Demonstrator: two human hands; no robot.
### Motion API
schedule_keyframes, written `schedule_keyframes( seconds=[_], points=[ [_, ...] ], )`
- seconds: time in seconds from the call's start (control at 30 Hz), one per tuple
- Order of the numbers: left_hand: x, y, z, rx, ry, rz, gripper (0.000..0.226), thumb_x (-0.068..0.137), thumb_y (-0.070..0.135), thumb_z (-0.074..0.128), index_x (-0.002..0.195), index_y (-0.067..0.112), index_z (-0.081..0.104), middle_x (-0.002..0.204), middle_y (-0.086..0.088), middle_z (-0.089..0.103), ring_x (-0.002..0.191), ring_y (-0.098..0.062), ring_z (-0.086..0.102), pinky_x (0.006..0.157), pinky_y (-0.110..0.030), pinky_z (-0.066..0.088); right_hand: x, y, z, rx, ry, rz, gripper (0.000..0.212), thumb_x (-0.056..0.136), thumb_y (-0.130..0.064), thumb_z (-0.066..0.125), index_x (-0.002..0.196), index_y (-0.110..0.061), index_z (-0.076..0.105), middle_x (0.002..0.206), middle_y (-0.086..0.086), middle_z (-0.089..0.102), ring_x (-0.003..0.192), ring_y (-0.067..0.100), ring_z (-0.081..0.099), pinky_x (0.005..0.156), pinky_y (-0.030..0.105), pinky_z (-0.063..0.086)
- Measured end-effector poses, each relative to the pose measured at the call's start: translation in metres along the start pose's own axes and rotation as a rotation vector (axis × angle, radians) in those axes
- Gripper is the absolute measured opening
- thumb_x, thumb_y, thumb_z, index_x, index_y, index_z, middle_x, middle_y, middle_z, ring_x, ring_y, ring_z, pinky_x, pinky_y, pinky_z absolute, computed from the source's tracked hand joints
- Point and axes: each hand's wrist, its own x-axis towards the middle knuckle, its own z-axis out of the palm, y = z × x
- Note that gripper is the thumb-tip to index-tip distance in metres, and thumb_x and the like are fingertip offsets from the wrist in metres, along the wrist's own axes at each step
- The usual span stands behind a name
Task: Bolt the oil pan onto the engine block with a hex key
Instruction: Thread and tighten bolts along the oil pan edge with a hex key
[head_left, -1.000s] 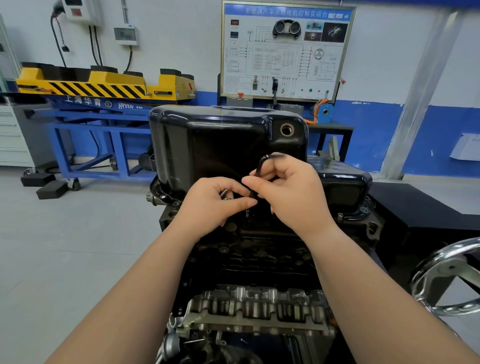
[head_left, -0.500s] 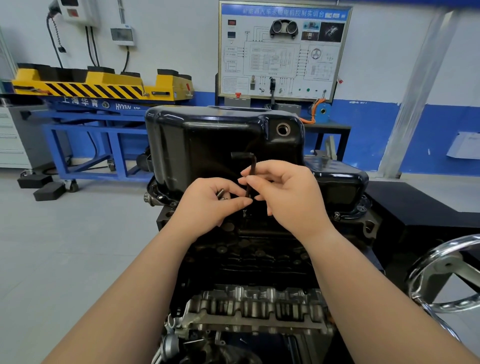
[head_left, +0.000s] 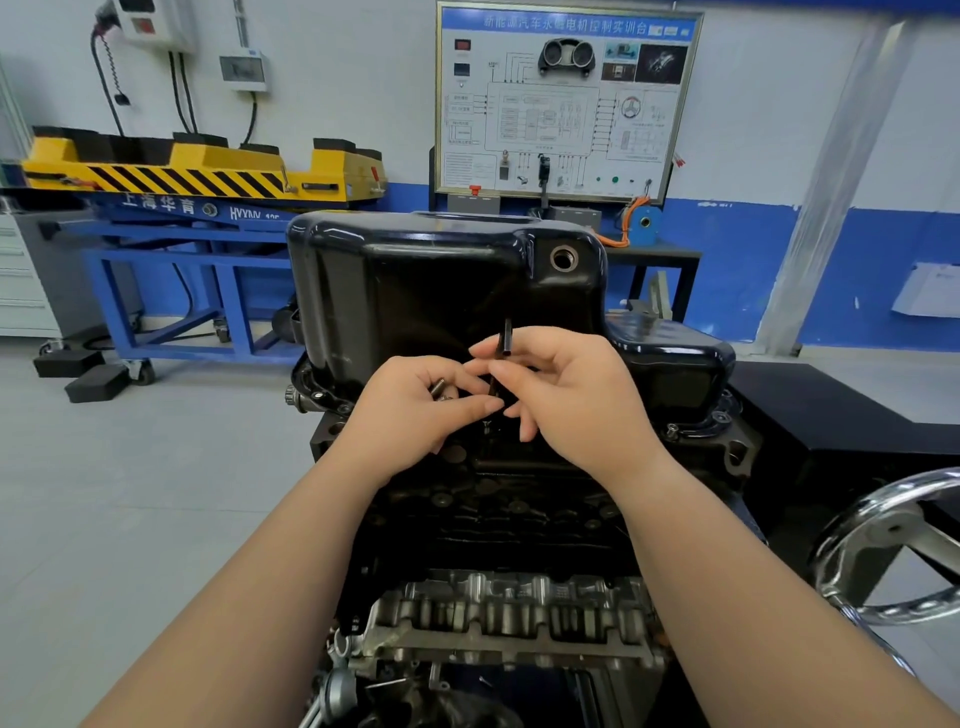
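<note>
A glossy black oil pan (head_left: 431, 291) sits upside down on the dark engine block (head_left: 498, 509), its drain hole (head_left: 563, 258) at the upper right. My right hand (head_left: 576, 400) pinches a black hex key (head_left: 505, 338) upright over the near flange of the pan; the key's lower end is hidden between my fingers. My left hand (head_left: 415, 415) holds loose silver bolts (head_left: 439, 389) in its curled fingers, its fingertips touching the key's shaft. One bolt (head_left: 671, 429) sits in the flange at the right.
A chrome handwheel (head_left: 893, 551) of the engine stand juts in at the lower right. A yellow-and-black lift on a blue frame (head_left: 208, 171) stands at the back left. A wiring training board (head_left: 566, 98) hangs behind the engine. Grey floor lies to the left.
The hex key's short arm has swung round from pointing left to pointing away, as my right fingers turned it. Both hands stay at the same spot on the flange.
</note>
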Motion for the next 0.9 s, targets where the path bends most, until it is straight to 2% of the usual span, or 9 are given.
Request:
schedule_keyframes(
  seconds=[0.13,0.2,0.3,0.43,0.53,0.7,0.73,0.8,0.9],
  points=[
    [0.0000,0.0007,0.0004,0.025,0.003,0.011,0.005,0.074,0.031,0.076,0.074,0.030,0.071,0.042,0.008,0.045,0.036,-0.007,0.042,0.046,-0.016,0.039,0.0031,0.0005,0.0012,-0.016,0.089,-0.010,0.010,0.081,-0.011,0.071,0.075,-0.018,0.067,0.069,-0.006,0.068,0.054,0.001,0.060,0.054,0.016,0.049],
    [0.0000,0.0011,0.0004,0.025,0.000,0.012,0.006,0.073,0.032,0.076,0.074,0.031,0.070,0.041,0.008,0.044,0.037,-0.006,0.042,0.046,-0.015,0.039,0.0039,0.0019,0.0037,-0.043,0.125,-0.019,0.015,0.077,-0.014,0.074,0.071,-0.009,0.062,0.070,0.003,0.067,0.061,0.013,0.063,0.055,0.027,0.052],
    [-0.0002,0.0021,-0.0001,0.026,-0.010,0.008,0.007,0.071,0.033,0.076,0.074,0.032,0.070,0.042,0.007,0.044,0.037,-0.006,0.043,0.044,-0.015,0.039,0.0040,0.0013,0.0062,-0.060,0.131,-0.024,0.019,0.077,-0.017,0.075,0.070,-0.013,0.058,0.069,0.001,0.063,0.059,0.020,0.060,0.056,0.033,0.054],
    [-0.0007,0.0030,0.0000,0.026,-0.009,0.023,0.006,0.074,0.033,0.074,0.070,0.036,0.070,0.043,0.007,0.046,0.037,-0.007,0.042,0.043,-0.016,0.037,0.0006,0.0005,0.0041,-0.019,0.008,0.005,0.005,0.086,-0.016,0.067,0.087,-0.021,0.065,0.079,-0.010,0.066,0.047,0.016,0.056,0.060,0.033,0.056],
    [-0.0011,0.0025,-0.0001,0.000,-0.022,0.018,0.003,0.076,0.031,0.073,0.077,0.034,0.073,0.043,0.005,0.046,0.038,-0.009,0.041,0.044,-0.020,0.038,-0.0008,0.0023,0.0007,-0.025,-0.053,-0.001,0.022,0.091,-0.007,0.056,0.099,-0.024,0.067,0.090,-0.009,0.071,0.045,0.010,0.059,0.073,0.026,0.057],
    [-0.0004,0.0004,-0.0004,0.018,-0.003,0.016,0.006,0.073,0.035,0.075,0.077,0.032,0.072,0.042,0.007,0.045,0.037,-0.007,0.043,0.046,-0.018,0.039,0.0023,0.0037,0.0008,-0.007,0.041,0.032,0.011,0.083,-0.011,0.068,0.079,-0.021,0.069,0.075,-0.007,0.071,0.041,0.005,0.053,0.049,0.022,0.050],
    [-0.0003,0.0002,-0.0004,0.025,-0.003,0.019,0.006,0.072,0.036,0.075,0.077,0.034,0.072,0.042,0.007,0.045,0.037,-0.007,0.043,0.046,-0.017,0.039,0.0027,0.0043,0.0020,-0.009,0.062,0.031,0.008,0.081,-0.014,0.072,0.075,-0.017,0.068,0.072,-0.005,0.069,0.043,0.003,0.053,0.047,0.019,0.047],
    [0.0000,0.0004,-0.0004,0.033,-0.004,0.020,0.006,0.071,0.036,0.076,0.074,0.036,0.070,0.043,0.007,0.044,0.038,-0.007,0.044,0.046,-0.017,0.038,0.0028,0.0060,0.0050,-0.014,0.105,0.013,0.019,0.077,-0.016,0.076,0.067,-0.011,0.060,0.069,0.001,0.066,0.047,0.003,0.052,0.048,0.019,0.046],
    [0.0000,0.0011,-0.0007,0.033,-0.008,0.016,0.007,0.072,0.035,0.076,0.070,0.035,0.069,0.044,0.007,0.045,0.039,-0.008,0.045,0.045,-0.017,0.039,0.0025,0.0065,0.0067,-0.001,0.106,0.013,0.026,0.078,-0.017,0.075,0.064,-0.020,0.054,0.067,-0.004,0.064,0.045,0.007,0.052,0.047,0.023,0.049]
  ],
)
